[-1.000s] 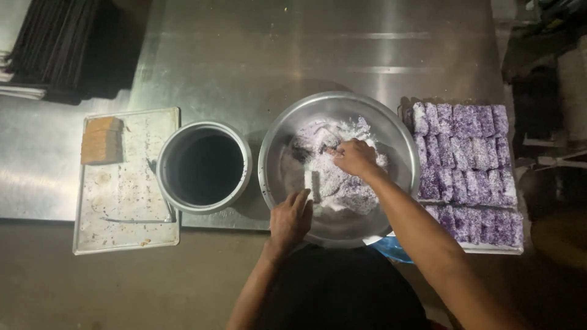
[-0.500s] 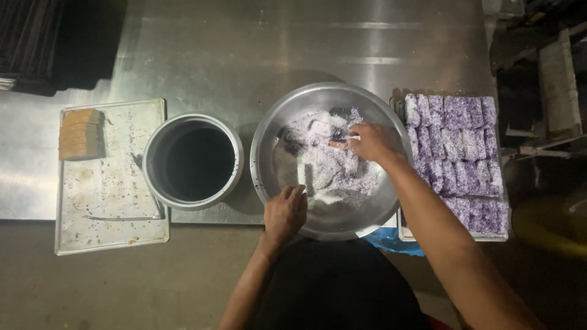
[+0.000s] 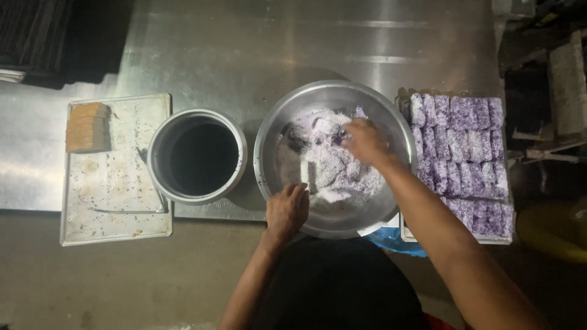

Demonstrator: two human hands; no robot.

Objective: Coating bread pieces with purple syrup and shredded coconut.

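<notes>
A wide steel bowl sits on the steel table, holding white shredded coating and purple-tinted pieces. My left hand grips the bowl's near rim. Inside the bowl, my right hand rests over the coated pieces at the right side, fingers curled; whether it holds a piece cannot be seen. To the bowl's right, a tray carries rows of purple coated blocks.
A round pot with dark liquid stands left of the bowl. Further left lies a flat tray with a stack of tan cake pieces and crumbs. Dark racks sit at the upper left, clutter at the right edge.
My right hand has shifted from the bowl's middle toward its right side. My left hand stays on the near rim. The camera view has drifted slightly.
</notes>
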